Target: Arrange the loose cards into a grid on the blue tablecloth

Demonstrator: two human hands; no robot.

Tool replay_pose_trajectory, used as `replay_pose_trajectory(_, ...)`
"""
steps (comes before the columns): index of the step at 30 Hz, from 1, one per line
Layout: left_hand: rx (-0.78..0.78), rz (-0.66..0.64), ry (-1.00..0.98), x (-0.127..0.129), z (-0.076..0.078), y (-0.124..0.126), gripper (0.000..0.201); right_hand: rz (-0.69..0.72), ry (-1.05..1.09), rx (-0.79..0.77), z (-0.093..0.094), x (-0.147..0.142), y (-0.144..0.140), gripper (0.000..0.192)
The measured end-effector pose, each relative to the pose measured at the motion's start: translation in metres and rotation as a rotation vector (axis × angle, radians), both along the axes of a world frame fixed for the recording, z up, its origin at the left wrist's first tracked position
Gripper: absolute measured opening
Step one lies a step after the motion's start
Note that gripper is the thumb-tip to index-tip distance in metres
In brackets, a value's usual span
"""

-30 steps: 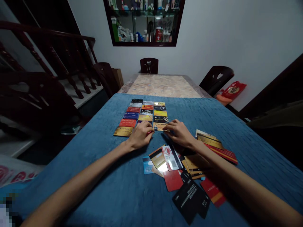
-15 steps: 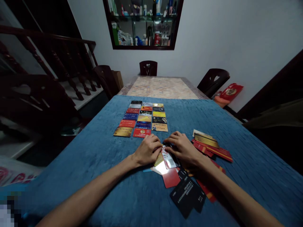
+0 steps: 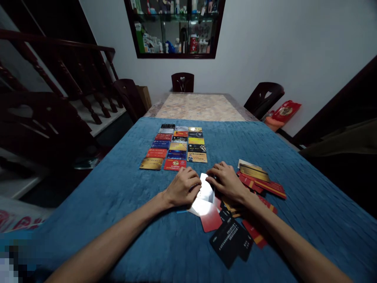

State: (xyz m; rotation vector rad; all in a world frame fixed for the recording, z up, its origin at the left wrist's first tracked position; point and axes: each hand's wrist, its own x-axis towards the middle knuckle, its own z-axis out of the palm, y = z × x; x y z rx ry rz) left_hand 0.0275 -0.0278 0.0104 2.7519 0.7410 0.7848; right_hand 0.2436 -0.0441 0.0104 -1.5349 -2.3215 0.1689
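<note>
My left hand (image 3: 183,187) rests low over the cloth with its fingers curled at the left edge of a shiny card (image 3: 207,192). Glare whitens that card and hides its print. From the other side my right hand (image 3: 226,181) is closed, thumb and fingertips on the card's upper right edge. Loose cards lie under and below both hands: a plain red card (image 3: 211,218), black cards (image 3: 228,241) and red and gold ones partly under my right forearm. Beyond the hands, cards stand in three neat columns, with a red card (image 3: 174,164) closest to my left hand.
A blue cloth (image 3: 118,208) covers the near part of the table; its far end shows a marbled top (image 3: 200,105). A fanned pile of red and gold cards (image 3: 262,179) lies right of my right hand. Chairs (image 3: 265,98) stand around the table.
A white card with red print and a gold card showed between my hands before; now a glaring card is there. My hands stay nearly in place, and the view has shifted slightly.
</note>
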Motion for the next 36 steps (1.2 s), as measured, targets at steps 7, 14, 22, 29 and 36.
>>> replay_pose_trajectory(7, -0.03, 0.011, 0.033, -0.002, 0.003, -0.002, 0.019, -0.071, 0.172, -0.016, 0.0, 0.003, 0.001, 0.024)
replay_pose_trajectory(14, -0.026, 0.024, 0.063, -0.003, 0.006, -0.004, 0.046, -0.178, 0.392, -0.019, -0.001, 0.0, 0.002, 0.022)
replay_pose_trajectory(22, -0.023, 0.057, 0.099, -0.001, 0.008, -0.009, 0.048, -0.205, 0.425, -0.011, -0.002, -0.003, -0.001, 0.025)
replay_pose_trajectory(29, 0.014, 0.079, 0.121, -0.001, 0.009, -0.01, 0.033, -0.179, 0.434, 0.004, 0.002, -0.006, -0.005, 0.025)
replay_pose_trajectory(36, 0.04, 0.076, 0.116, -0.007, 0.009, -0.004, 0.017, -0.071, 0.437, 0.014, 0.005, -0.006, -0.008, 0.027)
